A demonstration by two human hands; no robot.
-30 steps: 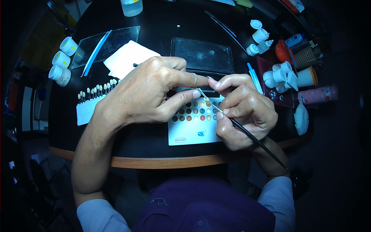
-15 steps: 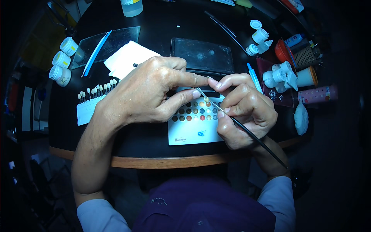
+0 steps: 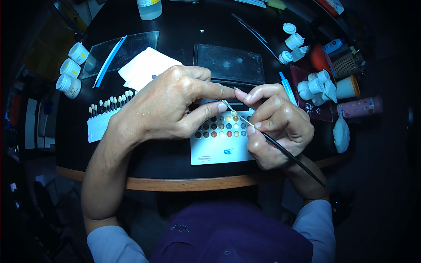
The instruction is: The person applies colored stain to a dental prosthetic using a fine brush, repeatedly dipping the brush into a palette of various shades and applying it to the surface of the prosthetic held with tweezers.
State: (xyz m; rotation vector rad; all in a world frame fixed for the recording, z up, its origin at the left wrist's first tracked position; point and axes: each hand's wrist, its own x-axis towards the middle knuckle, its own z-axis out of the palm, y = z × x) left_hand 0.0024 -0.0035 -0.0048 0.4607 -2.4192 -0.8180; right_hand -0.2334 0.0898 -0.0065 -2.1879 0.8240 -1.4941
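My left hand (image 3: 173,103) is closed on slim metal tweezers (image 3: 225,102), mostly hidden by the fingers. At their tip sits a small ivory tooth-shaped crown (image 3: 234,113). My right hand (image 3: 283,122) pinches a thin brush (image 3: 289,154) with a black handle that slants down to the right. The brush's fine end reaches up to the crown; whether it touches cannot be made out. The two index fingertips meet above. Beneath the hands lies a white palette (image 3: 210,151) with rows of round coloured pans and a blue smear.
A tooth shade guide (image 3: 101,127) and a white cloth (image 3: 147,65) lie left. Several white jars (image 3: 70,67) stand far left, more jars (image 3: 315,85) right. A black flat case (image 3: 228,63) sits behind my hands. Blue-handled pen (image 3: 287,90) and pink cylinder (image 3: 359,108) are right.
Both hands hold nearly the same pose. The brush handle's rear end has dipped very slightly; the crown stays at the tweezers' tip.
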